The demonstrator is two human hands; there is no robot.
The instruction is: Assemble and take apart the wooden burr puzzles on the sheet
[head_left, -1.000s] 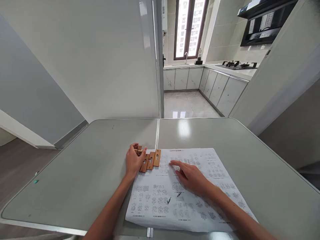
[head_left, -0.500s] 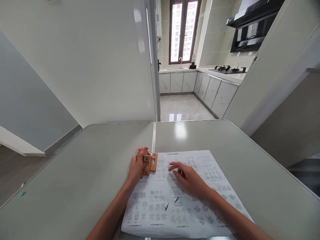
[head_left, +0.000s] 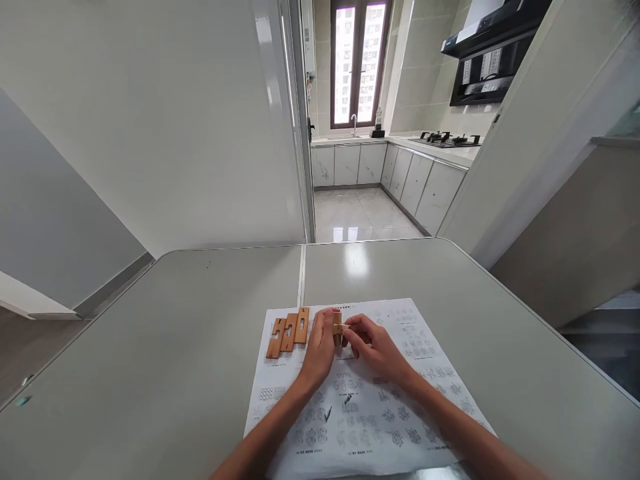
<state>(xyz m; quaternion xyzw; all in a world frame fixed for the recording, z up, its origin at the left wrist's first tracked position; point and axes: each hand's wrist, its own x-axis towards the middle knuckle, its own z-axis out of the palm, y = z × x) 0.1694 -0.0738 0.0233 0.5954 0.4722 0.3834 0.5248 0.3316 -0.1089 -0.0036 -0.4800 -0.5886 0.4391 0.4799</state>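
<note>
My left hand [head_left: 320, 348] is closed around a small wooden puzzle assembly [head_left: 338, 319] above the printed sheet [head_left: 360, 425]. From the other side, the fingers of my right hand [head_left: 377, 350] pinch the same assembly. Part of it is hidden behind the fingers, so how its pieces join cannot be made out. Left of my hands, three flat notched wooden pieces lie side by side on the paper: one marked 2 with a slot [head_left: 302, 325], a middle piece [head_left: 289, 333] and a leftmost piece [head_left: 276, 339].
Beneath the sheet is a grey folding table [head_left: 200, 320] with a centre seam. A small green bit [head_left: 23, 401] lies at its left edge. Beyond the table, a doorway shows a kitchen with white cabinets [head_left: 347, 165] and a gas stove [head_left: 447, 139].
My left hand has carried the wooden assembly rightward, from over the flat pieces to my right hand, which has closed on it. The flat pieces are uncovered now. The view has shifted slightly.
</note>
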